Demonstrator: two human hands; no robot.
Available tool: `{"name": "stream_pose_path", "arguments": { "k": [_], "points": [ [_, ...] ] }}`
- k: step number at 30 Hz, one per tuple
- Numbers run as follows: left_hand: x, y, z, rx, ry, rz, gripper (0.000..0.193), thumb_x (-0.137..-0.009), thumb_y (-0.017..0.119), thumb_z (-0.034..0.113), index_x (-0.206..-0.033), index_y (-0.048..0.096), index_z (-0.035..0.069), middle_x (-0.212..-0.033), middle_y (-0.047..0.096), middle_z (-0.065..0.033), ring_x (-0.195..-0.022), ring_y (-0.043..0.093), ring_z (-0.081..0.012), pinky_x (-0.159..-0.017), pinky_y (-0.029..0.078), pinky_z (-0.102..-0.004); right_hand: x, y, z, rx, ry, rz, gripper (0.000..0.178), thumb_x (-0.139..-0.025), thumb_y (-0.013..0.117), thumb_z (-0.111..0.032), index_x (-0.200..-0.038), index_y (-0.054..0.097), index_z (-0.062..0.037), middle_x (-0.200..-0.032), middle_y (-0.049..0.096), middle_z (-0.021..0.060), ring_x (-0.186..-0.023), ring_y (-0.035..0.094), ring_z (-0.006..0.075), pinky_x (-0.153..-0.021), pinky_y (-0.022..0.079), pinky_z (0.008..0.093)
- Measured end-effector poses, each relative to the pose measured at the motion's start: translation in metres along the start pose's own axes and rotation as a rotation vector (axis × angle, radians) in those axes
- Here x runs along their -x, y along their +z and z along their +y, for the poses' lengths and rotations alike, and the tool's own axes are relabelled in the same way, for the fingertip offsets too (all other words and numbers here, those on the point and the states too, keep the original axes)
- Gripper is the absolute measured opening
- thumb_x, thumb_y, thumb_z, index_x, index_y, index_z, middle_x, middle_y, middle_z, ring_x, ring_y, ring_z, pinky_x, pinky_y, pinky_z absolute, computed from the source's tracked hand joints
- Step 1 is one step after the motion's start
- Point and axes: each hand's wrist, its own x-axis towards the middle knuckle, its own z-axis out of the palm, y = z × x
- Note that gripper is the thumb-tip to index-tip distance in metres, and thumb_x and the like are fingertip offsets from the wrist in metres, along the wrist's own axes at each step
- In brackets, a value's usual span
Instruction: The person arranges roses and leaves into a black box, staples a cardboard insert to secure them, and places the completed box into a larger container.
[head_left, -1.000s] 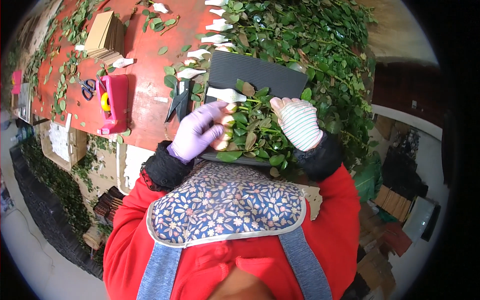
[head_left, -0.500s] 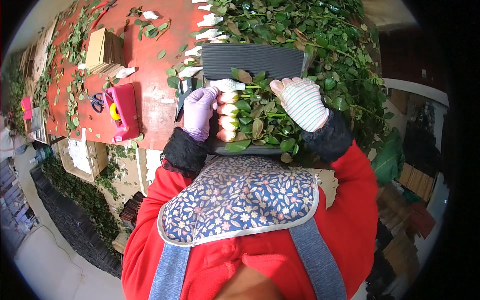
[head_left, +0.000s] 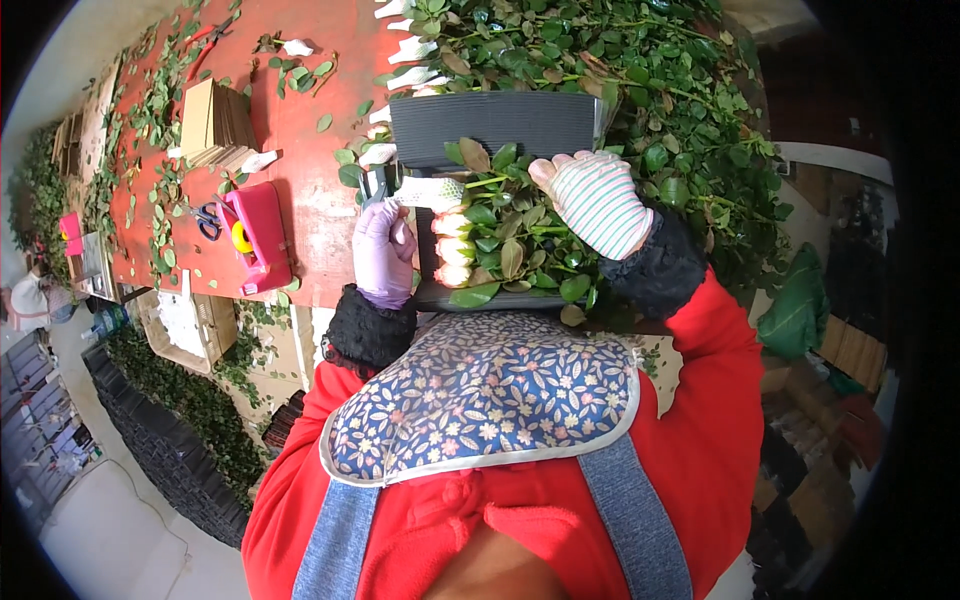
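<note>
A rose in a white net sleeve lies across the top of a row of pink and cream roses. My left hand, in a thin lilac glove, is curled just below the sleeve's left end. A dark hand tool with grey jaws shows right above its fingers; what they hold is hidden. My right hand, wrapped in striped white cloth with bare fingertips, is closed over the netted rose's stem among the leaves. The row lies on black corrugated board, whose far flap stands up behind it.
A heap of leafy stems covers the table's right side, with netted roses along its edge. On the red table are a pink tape dispenser, scissors, a stack of cards and red-handled cutters.
My left hand has left the netted rose and moved left and nearer to me, beside the dark tool. The net sleeve has shifted slightly left; my right hand stays over the stem.
</note>
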Motion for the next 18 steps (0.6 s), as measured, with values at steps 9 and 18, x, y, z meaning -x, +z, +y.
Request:
{"name": "stream_pose_path", "arguments": {
  "k": [9, 18],
  "points": [
    [0.011, -0.021, 0.057, -0.364, 0.246, 0.116, 0.016, -0.095, 0.057, 0.016, -0.081, 0.058, 0.009, -0.060, 0.045, 0.0057, -0.048, 0.033, -0.0048, -0.046, 0.026, -0.0210, 0.000, -0.011, -0.001, 0.052, 0.067, -0.261, 0.021, -0.096, 0.048, -0.027, -0.088, 0.057, -0.0106, -0.073, 0.063, 0.0079, -0.071, 0.065, 0.0271, -0.059, 0.050, 0.0437],
    [0.018, 0.044, 0.033, -1.860, 0.815, -0.684, 0.043, -0.080, 0.069, 0.018, -0.121, 0.060, 0.014, -0.137, 0.055, -0.0034, -0.086, 0.068, -0.0248, -0.068, 0.056, -0.0347, 0.001, -0.002, 0.007, 0.040, -0.060, -0.112, 0.014, -0.094, 0.052, -0.020, -0.086, 0.057, -0.0096, -0.070, 0.058, 0.0079, -0.066, 0.060, 0.0260, -0.054, 0.047, 0.0412]
  ]
}}
